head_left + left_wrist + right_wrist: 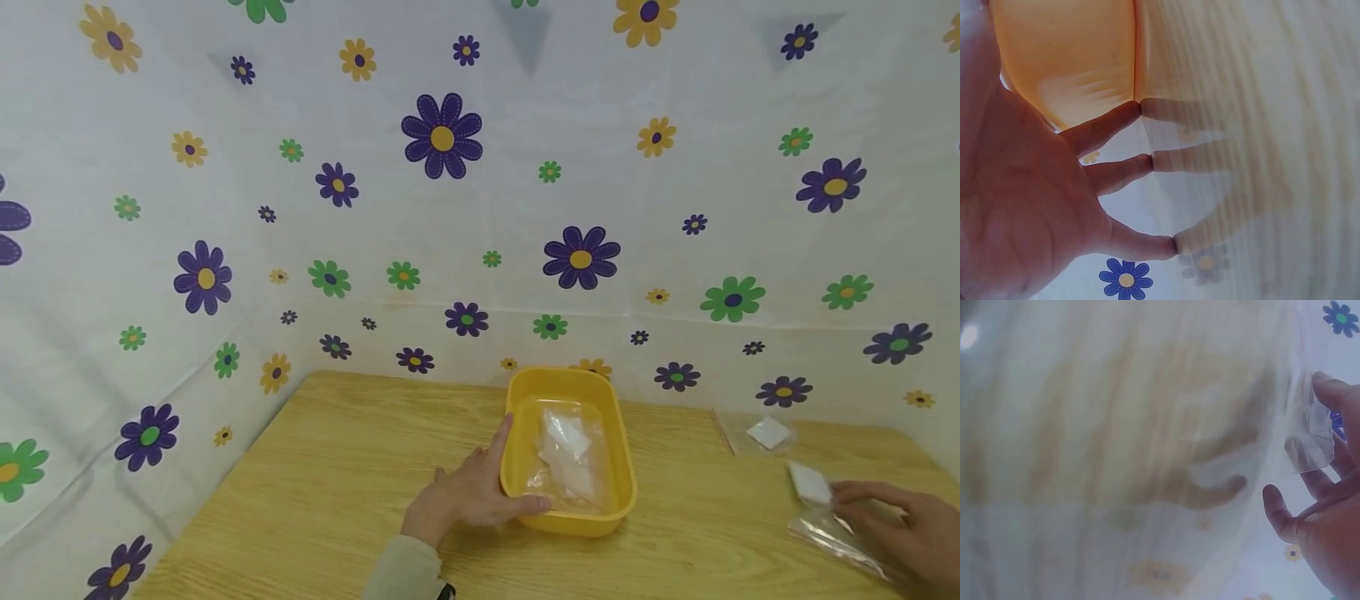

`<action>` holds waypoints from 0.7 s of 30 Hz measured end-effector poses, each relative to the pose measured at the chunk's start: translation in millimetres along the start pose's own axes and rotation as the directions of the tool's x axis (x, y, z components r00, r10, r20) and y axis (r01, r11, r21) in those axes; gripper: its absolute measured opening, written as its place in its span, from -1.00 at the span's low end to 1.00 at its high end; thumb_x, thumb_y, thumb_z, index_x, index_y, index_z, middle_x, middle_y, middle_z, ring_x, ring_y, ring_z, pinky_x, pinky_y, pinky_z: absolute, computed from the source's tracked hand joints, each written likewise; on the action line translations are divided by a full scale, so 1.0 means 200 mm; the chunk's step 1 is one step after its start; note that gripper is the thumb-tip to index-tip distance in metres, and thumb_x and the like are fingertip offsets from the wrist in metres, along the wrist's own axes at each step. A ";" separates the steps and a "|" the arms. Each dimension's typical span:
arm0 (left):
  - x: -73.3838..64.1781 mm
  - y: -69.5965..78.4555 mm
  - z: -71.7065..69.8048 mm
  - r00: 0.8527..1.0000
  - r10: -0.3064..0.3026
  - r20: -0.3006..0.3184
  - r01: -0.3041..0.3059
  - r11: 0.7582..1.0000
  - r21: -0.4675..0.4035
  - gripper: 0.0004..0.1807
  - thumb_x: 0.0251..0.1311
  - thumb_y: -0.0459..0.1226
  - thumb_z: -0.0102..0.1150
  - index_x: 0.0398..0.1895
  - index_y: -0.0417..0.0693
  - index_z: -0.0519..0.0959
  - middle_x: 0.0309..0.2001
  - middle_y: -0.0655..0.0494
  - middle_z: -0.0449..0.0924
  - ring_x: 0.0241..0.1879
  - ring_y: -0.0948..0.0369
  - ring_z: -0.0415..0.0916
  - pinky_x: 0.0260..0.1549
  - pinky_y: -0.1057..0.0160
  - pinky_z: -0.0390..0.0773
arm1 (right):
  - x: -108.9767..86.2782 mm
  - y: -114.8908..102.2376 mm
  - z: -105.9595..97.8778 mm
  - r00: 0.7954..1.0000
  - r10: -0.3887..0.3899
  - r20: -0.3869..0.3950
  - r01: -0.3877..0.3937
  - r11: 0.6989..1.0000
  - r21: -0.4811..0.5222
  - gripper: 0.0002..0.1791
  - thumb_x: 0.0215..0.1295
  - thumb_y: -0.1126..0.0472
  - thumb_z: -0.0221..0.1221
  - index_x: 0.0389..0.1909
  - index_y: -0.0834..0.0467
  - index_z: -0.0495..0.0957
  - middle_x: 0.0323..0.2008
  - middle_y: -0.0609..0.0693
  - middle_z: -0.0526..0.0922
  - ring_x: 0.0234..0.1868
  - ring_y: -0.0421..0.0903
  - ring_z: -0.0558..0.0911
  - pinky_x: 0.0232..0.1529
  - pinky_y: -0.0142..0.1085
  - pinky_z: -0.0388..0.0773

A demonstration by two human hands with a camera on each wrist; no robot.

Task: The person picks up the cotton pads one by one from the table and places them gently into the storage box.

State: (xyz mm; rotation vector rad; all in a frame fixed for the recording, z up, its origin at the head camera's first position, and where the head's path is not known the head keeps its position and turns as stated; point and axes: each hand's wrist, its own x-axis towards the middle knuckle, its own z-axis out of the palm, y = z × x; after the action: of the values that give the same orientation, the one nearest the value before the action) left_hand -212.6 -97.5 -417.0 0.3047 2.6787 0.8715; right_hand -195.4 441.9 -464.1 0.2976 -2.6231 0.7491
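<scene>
A yellow plastic tub [628, 492] stands on the wooden table, with clear plastic bags [573, 458] holding white pieces inside it. At its near left corner is my left hand [468, 492], fingers spread, thumb lying over the front rim. In the left wrist view, the straight fingertips [1163, 245] of this hand touch the tabletop beside the tub wall [1072, 56]. Far to the right, my right hand [903, 525] pinches a clear plastic bag [836, 537] with a white square piece [810, 483] at its top. The right wrist view shows the bag's clear corner [1310, 450] by the fingers.
Another clear bag with a white square [770, 432] lies flat near the table's back right edge. The wood-grain table [360, 467] extends left of the tub. A white flower-print cloth [495, 208] hangs behind and along the left side.
</scene>
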 end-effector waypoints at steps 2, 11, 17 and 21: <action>0.00 0.00 0.00 1.000 -0.005 0.002 0.005 1.000 0.000 0.35 -0.03 0.54 0.20 0.65 0.49 -0.43 0.60 0.03 0.19 0.56 -0.15 0.16 0.32 -0.69 -0.07 | 0.00 -0.02 0.00 1.000 0.008 -0.002 -0.008 0.999 0.041 -0.82 0.21 0.29 0.43 -0.37 -0.11 0.73 -0.17 -0.88 0.40 -0.40 -0.75 0.37 -0.59 -0.64 0.27; 0.00 0.00 0.00 1.000 -0.004 0.004 0.004 1.000 0.005 0.35 -0.04 0.54 0.19 0.65 0.48 -0.43 0.60 0.04 0.20 0.55 -0.15 0.18 0.31 -0.69 -0.07 | 0.05 -0.11 -0.02 0.996 0.093 -0.002 -0.093 0.995 -0.043 -0.98 0.27 0.16 0.41 -0.33 -0.05 0.79 -0.30 -0.82 0.46 -0.40 -0.63 0.35 -0.49 -0.63 0.22; 0.01 0.00 0.00 1.000 -0.008 0.004 0.008 1.000 0.004 0.36 -0.05 0.55 0.20 0.65 0.49 -0.42 0.59 0.02 0.21 0.55 -0.16 0.18 0.31 -0.69 -0.06 | 0.09 -0.17 -0.04 0.996 0.087 0.013 -0.086 0.993 -0.079 -0.97 0.26 0.09 0.43 -0.31 -0.07 0.79 -0.27 -0.80 0.45 -0.25 -0.84 0.23 -0.43 -0.70 0.24; 0.01 0.00 0.01 1.000 -0.010 0.002 0.010 1.000 0.009 0.36 -0.05 0.55 0.20 0.65 0.49 -0.43 0.59 0.02 0.21 0.55 -0.16 0.18 0.30 -0.69 -0.05 | 0.12 -0.24 -0.03 0.996 0.078 0.031 -0.076 0.995 -0.061 -0.92 0.29 0.08 0.40 -0.25 -0.04 0.79 -0.22 -0.78 0.47 -0.19 -0.89 0.18 -0.39 -0.52 0.52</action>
State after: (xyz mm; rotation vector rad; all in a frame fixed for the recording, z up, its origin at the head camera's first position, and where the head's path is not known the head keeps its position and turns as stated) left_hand -214.1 -96.9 -419.1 0.2939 2.6809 0.8563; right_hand -200.7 403.2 -427.5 0.1949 -2.6963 0.6948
